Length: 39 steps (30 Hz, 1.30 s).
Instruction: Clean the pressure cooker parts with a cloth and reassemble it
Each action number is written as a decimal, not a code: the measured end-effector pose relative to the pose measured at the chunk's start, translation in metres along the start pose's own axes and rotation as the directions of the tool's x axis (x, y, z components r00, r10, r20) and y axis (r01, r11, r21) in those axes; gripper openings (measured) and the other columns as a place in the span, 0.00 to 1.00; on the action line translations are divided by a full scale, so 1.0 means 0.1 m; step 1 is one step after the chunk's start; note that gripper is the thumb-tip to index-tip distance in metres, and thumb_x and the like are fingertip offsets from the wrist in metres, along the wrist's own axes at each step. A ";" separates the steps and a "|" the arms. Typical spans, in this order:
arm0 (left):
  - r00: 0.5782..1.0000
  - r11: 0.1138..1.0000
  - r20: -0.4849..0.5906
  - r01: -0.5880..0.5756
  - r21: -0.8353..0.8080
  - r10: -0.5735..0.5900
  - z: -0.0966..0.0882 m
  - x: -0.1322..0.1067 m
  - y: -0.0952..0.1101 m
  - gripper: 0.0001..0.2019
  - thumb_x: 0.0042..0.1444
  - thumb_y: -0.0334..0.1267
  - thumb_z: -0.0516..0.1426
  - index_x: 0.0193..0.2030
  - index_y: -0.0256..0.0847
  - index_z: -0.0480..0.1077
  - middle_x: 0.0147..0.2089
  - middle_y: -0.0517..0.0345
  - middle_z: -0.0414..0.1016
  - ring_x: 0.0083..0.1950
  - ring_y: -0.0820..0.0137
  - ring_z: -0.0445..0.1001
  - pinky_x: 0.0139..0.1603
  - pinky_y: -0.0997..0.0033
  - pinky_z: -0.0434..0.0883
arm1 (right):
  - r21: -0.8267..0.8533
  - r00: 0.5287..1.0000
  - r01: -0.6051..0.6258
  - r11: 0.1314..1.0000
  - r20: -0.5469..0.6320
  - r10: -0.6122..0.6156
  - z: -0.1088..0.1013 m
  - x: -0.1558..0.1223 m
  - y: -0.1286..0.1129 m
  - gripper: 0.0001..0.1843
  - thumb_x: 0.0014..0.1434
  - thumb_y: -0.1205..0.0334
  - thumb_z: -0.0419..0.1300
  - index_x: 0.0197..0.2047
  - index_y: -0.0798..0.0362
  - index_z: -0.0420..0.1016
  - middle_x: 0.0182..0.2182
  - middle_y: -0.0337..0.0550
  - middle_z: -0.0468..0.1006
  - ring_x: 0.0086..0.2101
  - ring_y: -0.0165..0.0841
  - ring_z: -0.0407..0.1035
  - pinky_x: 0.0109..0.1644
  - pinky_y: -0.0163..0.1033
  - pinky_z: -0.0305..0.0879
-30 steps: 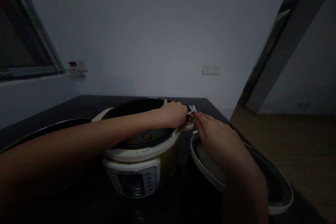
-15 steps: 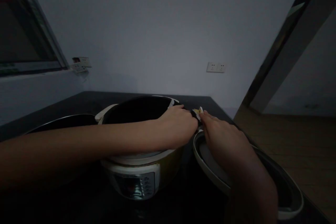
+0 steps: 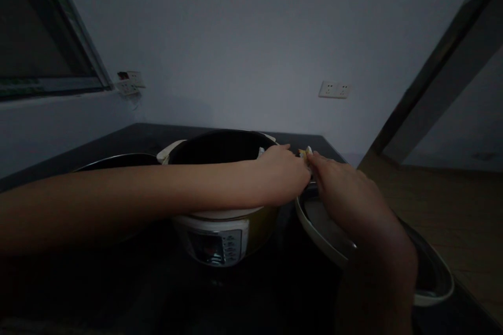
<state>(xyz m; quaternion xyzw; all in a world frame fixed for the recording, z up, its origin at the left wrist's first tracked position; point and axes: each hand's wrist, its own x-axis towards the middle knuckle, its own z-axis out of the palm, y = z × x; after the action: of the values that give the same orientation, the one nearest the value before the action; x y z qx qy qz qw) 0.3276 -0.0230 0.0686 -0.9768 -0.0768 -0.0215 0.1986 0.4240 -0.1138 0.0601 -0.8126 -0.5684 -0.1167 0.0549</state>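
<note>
A white and yellowish electric cooker [image 3: 259, 230] stands in the middle, its top open and its inside dark. My left hand [image 3: 281, 175] reaches across it to the right side, fingers curled; what they grip is hidden. Beside it my right hand [image 3: 346, 183] is closed on a small white-and-yellow piece [image 3: 304, 153], whose kind I cannot make out. Under my right hand and forearm lies a large round lid [image 3: 320, 241] with a pale rim, partly covered by them. The fingers of both hands nearly meet between the cooker and the lid.
Left of the cooker is a dark round pot [image 3: 118, 157], mostly behind my left forearm. All stand on a black tabletop [image 3: 251, 303]. Behind it is a wall with a double socket [image 3: 334, 89] and loose sockets [image 3: 129, 84] near the window.
The view has tilted and shifted, so the cooker appears higher and a little to the right. Both hands stay close together, still holding on beside the cooker.
</note>
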 end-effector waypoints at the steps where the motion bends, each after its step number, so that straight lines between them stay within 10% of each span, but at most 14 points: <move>1: 1.000 1.000 0.003 -0.003 0.006 0.003 0.00 -0.04 0.02 0.13 0.60 0.28 0.52 0.45 0.37 0.77 0.49 0.46 0.79 0.50 0.60 0.76 0.55 0.58 0.70 | -0.003 1.000 0.004 1.000 -0.004 -0.004 0.00 0.00 0.00 0.22 0.67 0.67 0.42 0.58 0.52 0.68 0.51 0.53 0.77 0.41 0.46 0.77 0.38 0.46 0.71; 18: 0.975 0.957 -0.205 -0.027 0.289 0.089 0.13 -0.62 0.36 0.20 0.62 0.29 0.46 0.58 0.25 0.69 0.61 0.39 0.69 0.63 0.58 0.67 0.64 0.59 0.63 | -0.073 0.998 0.018 0.997 -0.054 -0.022 0.05 0.00 0.01 0.21 0.69 0.60 0.40 0.51 0.54 0.71 0.39 0.54 0.80 0.36 0.48 0.77 0.29 0.43 0.62; 30: 0.990 0.867 -0.052 -0.086 0.490 0.128 0.35 -0.46 0.54 0.18 0.50 0.30 0.55 0.45 0.46 0.79 0.48 0.61 0.80 0.57 0.61 0.72 0.62 0.62 0.66 | -0.061 0.996 0.019 0.998 -0.081 -0.024 0.05 -0.02 0.00 0.20 0.69 0.59 0.41 0.53 0.54 0.70 0.41 0.52 0.80 0.36 0.47 0.77 0.30 0.42 0.62; 39: 0.996 0.821 -0.077 0.007 0.571 0.044 1.12 -0.76 0.95 0.25 0.48 0.32 0.54 0.55 0.43 0.74 0.62 0.57 0.70 0.65 0.59 0.65 0.70 0.56 0.56 | -0.034 0.997 0.015 0.999 -0.074 -0.017 0.04 -0.02 0.00 0.20 0.68 0.58 0.43 0.53 0.55 0.72 0.42 0.54 0.80 0.38 0.50 0.76 0.32 0.46 0.64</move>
<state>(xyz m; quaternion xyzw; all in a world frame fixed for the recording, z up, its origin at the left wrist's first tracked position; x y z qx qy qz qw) 0.2691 -0.0764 -0.0765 -0.8716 -0.0616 -0.0378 0.4849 0.4240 -0.1149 0.0553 -0.8039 -0.5704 -0.1567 0.0616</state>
